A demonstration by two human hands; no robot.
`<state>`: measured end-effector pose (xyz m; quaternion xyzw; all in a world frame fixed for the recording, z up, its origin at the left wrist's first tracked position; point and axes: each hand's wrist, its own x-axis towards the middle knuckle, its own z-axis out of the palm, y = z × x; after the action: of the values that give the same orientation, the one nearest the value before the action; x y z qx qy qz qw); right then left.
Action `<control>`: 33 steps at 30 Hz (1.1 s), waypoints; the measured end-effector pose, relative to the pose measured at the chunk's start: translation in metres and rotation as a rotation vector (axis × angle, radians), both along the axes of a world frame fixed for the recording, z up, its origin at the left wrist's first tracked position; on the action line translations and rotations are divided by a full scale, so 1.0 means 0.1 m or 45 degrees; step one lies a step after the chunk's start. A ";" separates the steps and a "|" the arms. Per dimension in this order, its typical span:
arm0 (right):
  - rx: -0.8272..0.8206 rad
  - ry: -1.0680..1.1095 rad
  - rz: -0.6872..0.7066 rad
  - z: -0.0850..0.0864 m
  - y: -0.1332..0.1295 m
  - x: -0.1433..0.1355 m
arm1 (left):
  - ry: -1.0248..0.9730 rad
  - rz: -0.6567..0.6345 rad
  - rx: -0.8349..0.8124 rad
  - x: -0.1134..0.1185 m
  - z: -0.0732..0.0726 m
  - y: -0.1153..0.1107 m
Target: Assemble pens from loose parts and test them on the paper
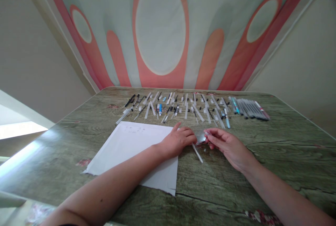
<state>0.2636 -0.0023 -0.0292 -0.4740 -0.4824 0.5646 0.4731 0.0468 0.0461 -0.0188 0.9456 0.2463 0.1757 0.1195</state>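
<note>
The left hand (180, 141), fingers loosely together, touches a tube (197, 153) pointing to five o'clock, contents unclear; the right hand (227, 146) pinches a small piece (207, 133).

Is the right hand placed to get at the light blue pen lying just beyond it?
Probably yes: only bare table shows between the right hand and the light blue pen, though its fingertips seem closed on a small item.

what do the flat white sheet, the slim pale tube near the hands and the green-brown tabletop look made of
Flat white sheet: matte paper, by its ragged lower edge. Slim pale tube: probably smooth plastic, given its whitish, seemingly translucent look. Green-brown tabletop: wood-grain pattern with a slight sheen; maybe a printed cover or laminate, since flowers show too.
</note>
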 end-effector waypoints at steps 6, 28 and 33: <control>0.023 -0.102 0.026 0.00 0.02 0.04 | -0.052 0.126 0.048 -0.04 0.01 0.04; 0.021 -0.048 -0.080 -0.07 0.10 0.19 | -0.420 0.297 -0.066 -0.10 -0.03 0.16; 0.028 -0.076 -0.082 -0.07 0.10 0.18 | -0.417 0.284 -0.073 -0.09 -0.02 0.16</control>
<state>0.2817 0.0080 -0.0364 -0.5007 -0.4869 0.5294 0.4817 0.0377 0.0616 -0.0210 0.8675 0.3316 0.3323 0.1645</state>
